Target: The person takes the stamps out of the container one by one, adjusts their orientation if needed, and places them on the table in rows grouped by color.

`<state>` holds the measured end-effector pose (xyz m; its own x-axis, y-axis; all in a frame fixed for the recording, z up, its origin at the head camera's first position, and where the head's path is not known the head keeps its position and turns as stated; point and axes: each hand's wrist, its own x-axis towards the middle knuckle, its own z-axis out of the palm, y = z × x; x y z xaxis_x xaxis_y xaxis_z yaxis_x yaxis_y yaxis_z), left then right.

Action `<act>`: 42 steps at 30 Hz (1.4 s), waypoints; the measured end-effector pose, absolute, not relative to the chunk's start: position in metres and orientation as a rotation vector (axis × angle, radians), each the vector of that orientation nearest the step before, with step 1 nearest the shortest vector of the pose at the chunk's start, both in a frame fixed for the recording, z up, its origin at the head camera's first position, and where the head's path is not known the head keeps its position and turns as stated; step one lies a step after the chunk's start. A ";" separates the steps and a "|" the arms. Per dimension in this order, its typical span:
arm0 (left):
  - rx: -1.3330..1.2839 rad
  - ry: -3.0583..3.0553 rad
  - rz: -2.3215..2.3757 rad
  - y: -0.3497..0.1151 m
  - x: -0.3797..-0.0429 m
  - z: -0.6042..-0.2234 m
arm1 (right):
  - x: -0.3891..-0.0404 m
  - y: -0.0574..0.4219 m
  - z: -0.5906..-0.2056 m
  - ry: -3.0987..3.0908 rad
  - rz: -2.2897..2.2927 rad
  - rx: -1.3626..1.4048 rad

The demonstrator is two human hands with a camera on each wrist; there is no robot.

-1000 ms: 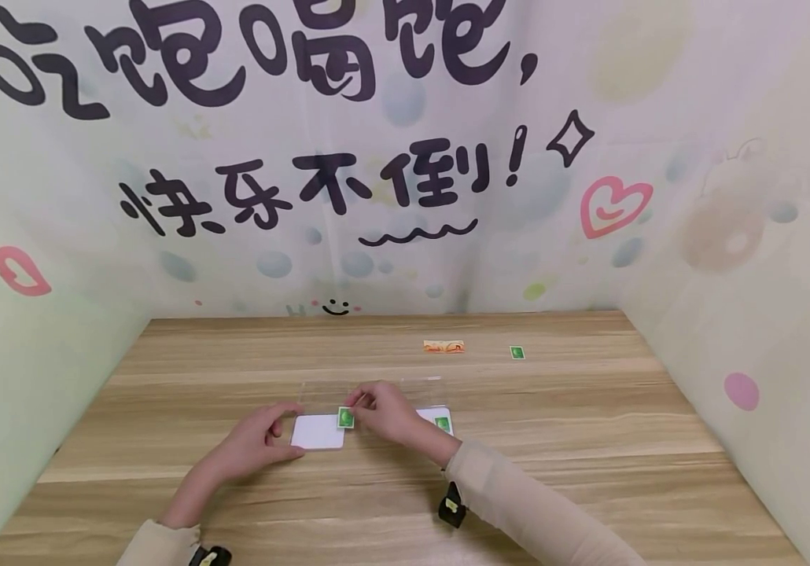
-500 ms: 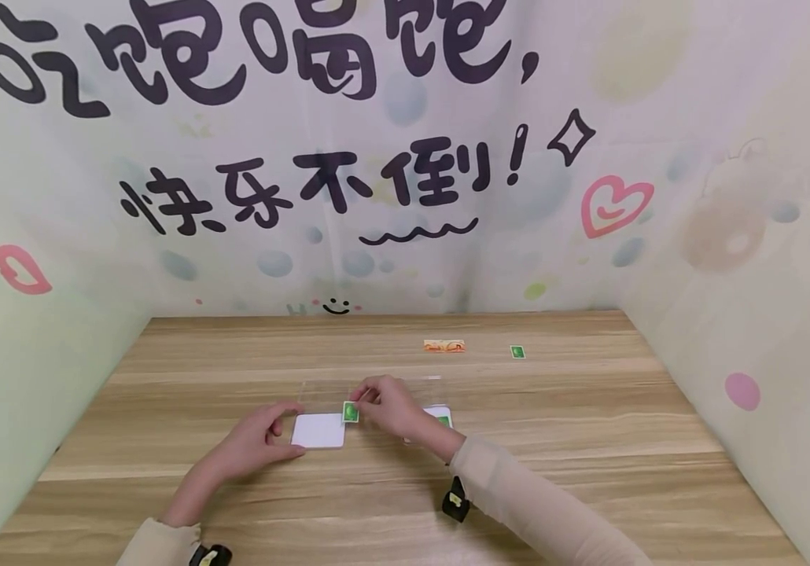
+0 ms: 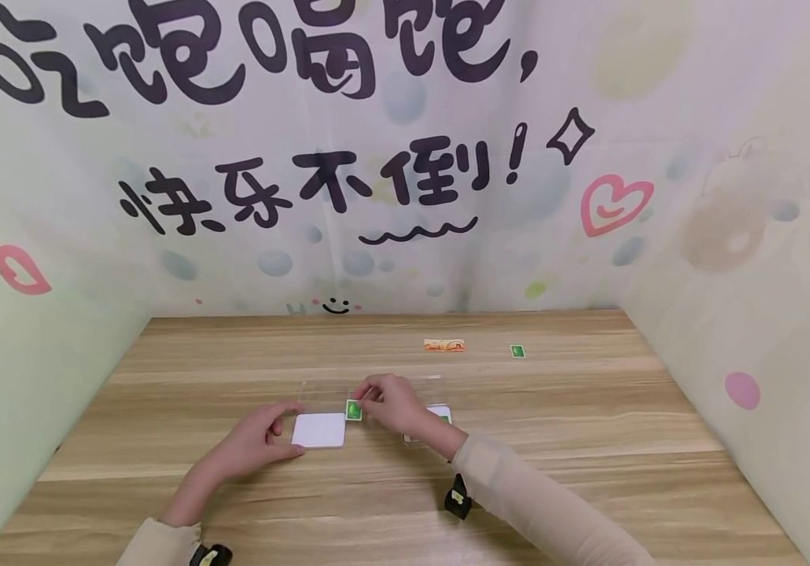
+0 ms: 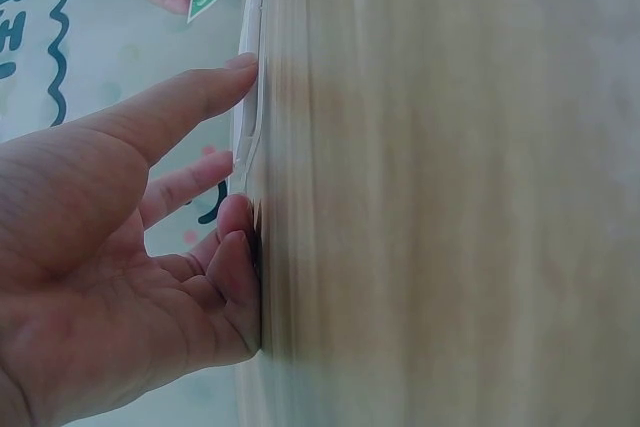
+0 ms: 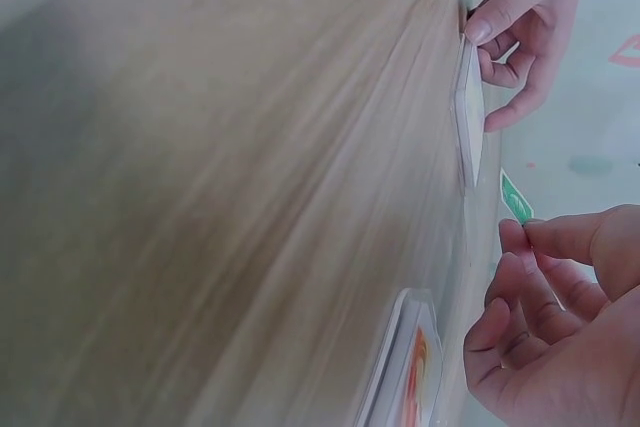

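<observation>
My left hand (image 3: 256,440) holds a white rounded card (image 3: 318,431) flat at its left end, thumb at the near corner and index finger at the far one. In the left wrist view the card (image 4: 250,97) appears edge-on as a thin slab beside the thumb. Between thumb and fingertip, my right hand (image 3: 396,405) pinches a small green stamp (image 3: 353,409) with a white border. That stamp (image 5: 516,197) is raised above the table in the right wrist view, just off the card's right edge. A second white card (image 3: 440,410), bearing green print, is partly hidden under the right wrist.
A transparent plastic piece (image 3: 323,387) lies behind the cards. Farther back on the wooden table (image 3: 235,354) are an orange patterned strip (image 3: 444,346) and another green stamp (image 3: 517,351). Printed fabric walls (image 3: 270,267) enclose the back and sides.
My right hand has shifted slightly right and away with the stamp, from over the left card's right edge to just beyond it. My left hand has stayed in place.
</observation>
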<state>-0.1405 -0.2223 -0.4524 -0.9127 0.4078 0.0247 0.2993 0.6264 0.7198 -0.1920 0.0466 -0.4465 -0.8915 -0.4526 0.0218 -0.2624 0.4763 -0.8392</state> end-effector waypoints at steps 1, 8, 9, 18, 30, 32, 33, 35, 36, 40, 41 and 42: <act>0.593 2.703 1.160 -0.222 -0.140 -0.452 | -0.192 0.047 -0.446 2.520 -1.377 -0.616; 0.623 2.704 1.169 -0.224 -0.141 -0.454 | -0.192 0.050 -0.445 2.512 -1.381 -0.598; 0.628 2.707 1.167 -0.224 -0.141 -0.455 | -0.192 0.050 -0.445 2.511 -1.381 -0.597; 0.645 2.712 1.171 -0.224 -0.141 -0.455 | -0.195 0.054 -0.444 2.541 -1.362 -0.617; 0.649 2.704 1.178 -0.225 -0.142 -0.457 | -0.198 0.058 -0.448 2.573 -1.345 -0.600; 0.658 2.707 1.176 -0.226 -0.142 -0.458 | -0.198 0.058 -0.447 2.580 -1.350 -0.610; 0.662 2.709 1.174 -0.226 -0.142 -0.458 | -0.198 0.059 -0.447 2.581 -1.355 -0.615; 0.673 2.712 1.171 -0.226 -0.142 -0.459 | -0.199 0.060 -0.446 2.587 -1.360 -0.632; 0.678 2.714 1.170 -0.226 -0.142 -0.459 | -0.199 0.060 -0.445 2.590 -1.362 -0.638; 0.684 2.714 1.173 -0.227 -0.143 -0.459 | -0.200 0.062 -0.445 2.597 -1.359 -0.642; 0.685 2.715 1.173 -0.227 -0.143 -0.459 | -0.200 0.063 -0.445 2.598 -1.359 -0.641; 0.685 2.714 1.175 -0.227 -0.143 -0.459 | -0.200 0.063 -0.445 2.598 -1.358 -0.637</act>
<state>-0.1427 -0.2266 -0.4589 -0.8928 0.4434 0.0797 0.3616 0.5998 0.7138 -0.2002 0.0631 -0.4451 -0.9003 -0.4298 0.0690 -0.3020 0.5025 -0.8101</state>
